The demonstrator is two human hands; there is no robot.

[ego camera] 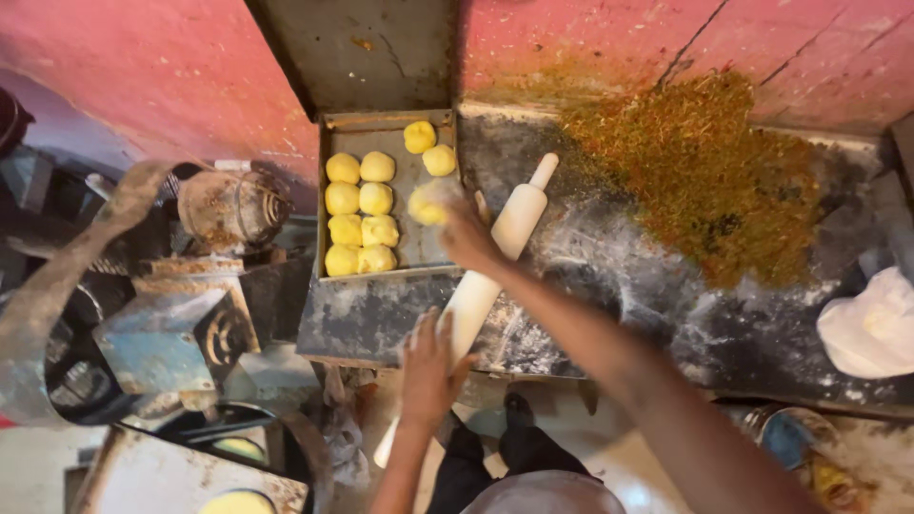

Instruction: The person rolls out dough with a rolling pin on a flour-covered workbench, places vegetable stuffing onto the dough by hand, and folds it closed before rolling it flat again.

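Pink, scuffed wall (162, 67) ran behind w/ a grey panel in the middle. Below it lay the dark, flour-dusted metal surface (609, 276), stained and worn. Upper right on it spread a big heap of brown-green crumbly filling mix (700, 171), reaching up to the wall. Left of the surface stood a rusty blue-grey machine (181, 314) w/ a round motor part on top. At the surface's back-left corner sat a shallow grey metal tray (419, 243), holding approx. ten round yellow dough balls (361, 214): eight in two neat columns on the left, two apart near the top right. A long white wooden rolling pin (500, 252) lay diagonally across the surface, one end near the tray, other end over the front edge.

Right hand (462, 228) reached over the tray's right side, grip closed around one yellow dough ball (428, 205), blurred. Left hand (428, 366) rested on the pin's lower part at the front edge, fingers spread flat, not wrapped round it. Far right: white crumpled plastic bag (871, 324) at the surface's edge.
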